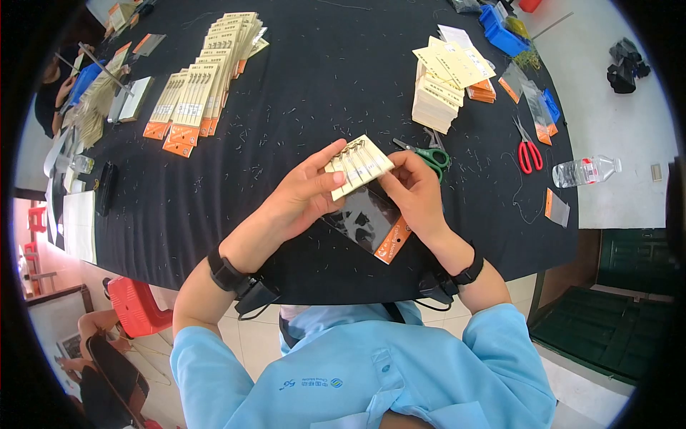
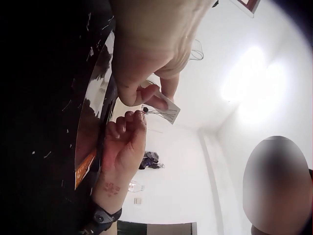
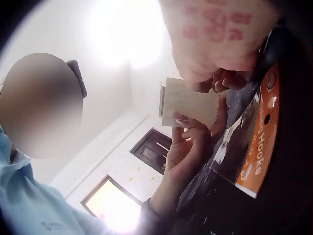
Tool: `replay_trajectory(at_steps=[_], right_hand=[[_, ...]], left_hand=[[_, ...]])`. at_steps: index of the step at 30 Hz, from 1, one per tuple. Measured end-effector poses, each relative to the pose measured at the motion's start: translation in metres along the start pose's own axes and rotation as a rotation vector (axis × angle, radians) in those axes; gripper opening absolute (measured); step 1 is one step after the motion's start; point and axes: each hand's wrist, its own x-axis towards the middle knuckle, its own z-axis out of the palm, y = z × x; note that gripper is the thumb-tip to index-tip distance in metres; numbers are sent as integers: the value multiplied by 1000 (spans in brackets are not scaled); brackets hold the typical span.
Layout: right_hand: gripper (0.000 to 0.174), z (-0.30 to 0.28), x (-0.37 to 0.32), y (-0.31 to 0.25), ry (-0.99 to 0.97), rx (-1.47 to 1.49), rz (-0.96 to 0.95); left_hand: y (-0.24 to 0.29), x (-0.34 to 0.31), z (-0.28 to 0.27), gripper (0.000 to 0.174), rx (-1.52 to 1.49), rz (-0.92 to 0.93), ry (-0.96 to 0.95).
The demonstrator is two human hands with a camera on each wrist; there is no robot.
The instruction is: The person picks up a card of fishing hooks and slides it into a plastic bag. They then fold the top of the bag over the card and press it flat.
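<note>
In the head view my left hand holds a cream card, thumb on its face. Several snelled fishing hooks lie side by side on that card. At the card's right edge, my right hand has its fingers curled and fingertips pinched. Thin strands of fishing line run from the card to those fingertips in the left wrist view. Beneath both hands a clear packet with an orange header lies on the black cloth; its header reads "Hooks" in the right wrist view.
Green-handled scissors lie just beyond my right hand, red-handled scissors farther right near a water bottle. Stacked cream cards stand at the back right. Rows of packed hook cards spread at the back left.
</note>
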Motion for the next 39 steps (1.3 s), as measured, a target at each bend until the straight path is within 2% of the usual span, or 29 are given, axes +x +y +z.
replay_trajectory(at_steps=[2,5,7,8,10,12,23,33,39], right_hand=[[11,1,1,-2,26,-27,-24],[7,5,1,-11,143,14,-12],[4,8,-1,-14,223,68,-151],[4,6,-3,-15,223,68,-152],[5,2,-9,-16,52,-180,-315],[10,6,-13,-22,-14,-177,-262],[16,11,-14,-9,-51,-66,-99],[14,12,-13,-7,-27,36,-97],[16,9,-12,-7,-48,-68,-119]], left_hand=[[-1,1,-3,76,-55,-7,31],[1,0,1,74,-74,12,63],[0,1,-3,73,-78,12,54],[-1,1,-5,72,-83,13,45],[-3,2,-7,74,-60,15,52],[-3,3,-5,75,-36,13,58],[-5,1,6,87,56,-9,51],[-5,0,4,88,-5,-21,14],[-5,1,4,92,38,6,10]])
